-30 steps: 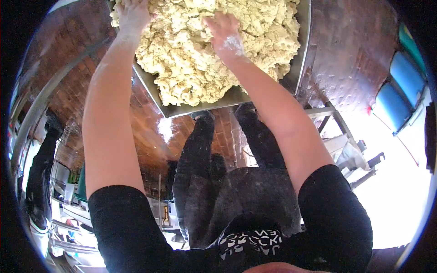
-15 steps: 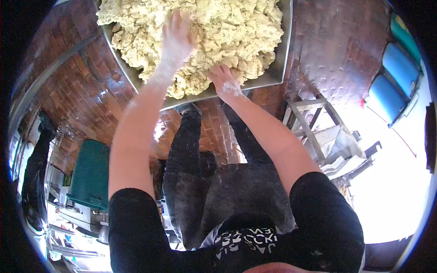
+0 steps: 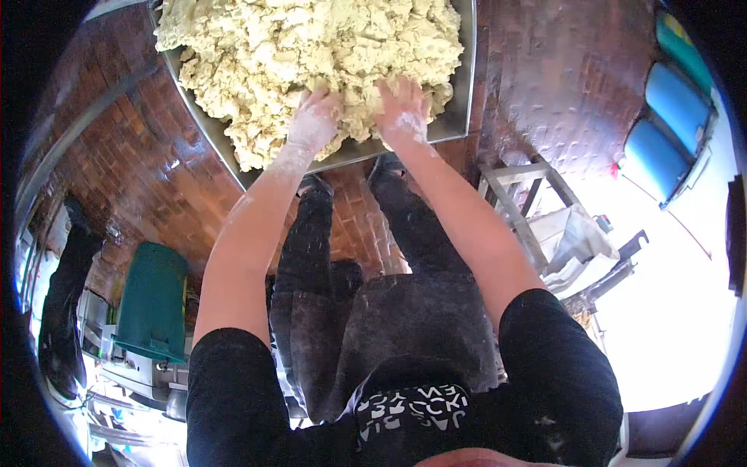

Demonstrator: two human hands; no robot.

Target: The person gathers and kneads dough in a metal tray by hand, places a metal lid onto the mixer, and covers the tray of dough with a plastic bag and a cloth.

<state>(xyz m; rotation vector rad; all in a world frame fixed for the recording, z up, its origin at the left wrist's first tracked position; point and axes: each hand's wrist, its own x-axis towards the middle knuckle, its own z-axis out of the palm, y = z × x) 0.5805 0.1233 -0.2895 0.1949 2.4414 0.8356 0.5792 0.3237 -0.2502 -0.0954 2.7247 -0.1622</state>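
Observation:
A large heap of pale yellow, crumbly dough (image 3: 311,47) fills a metal trough (image 3: 469,70) at the top of the head view. My left hand (image 3: 315,121), dusted with flour, presses on the near side of the heap with its fingers apart, the tips partly sunk in the dough. To its right, my right hand (image 3: 403,113) lies against the same near edge of the dough. Its fingers are stretched and spread, and flour whitens the back of the hand. Neither hand has a separate piece in it.
Beneath the trough is a wet brick floor (image 3: 194,194). A green bin (image 3: 152,300) stands at the lower left, near another person's dark-clothed leg (image 3: 70,288). On the right are a metal frame stand (image 3: 517,194) and blue barrels (image 3: 661,159).
My left hand has come back from farther up the heap to its near edge. My right hand has shifted slightly right and up. The trough sits a little higher and farther left in view.

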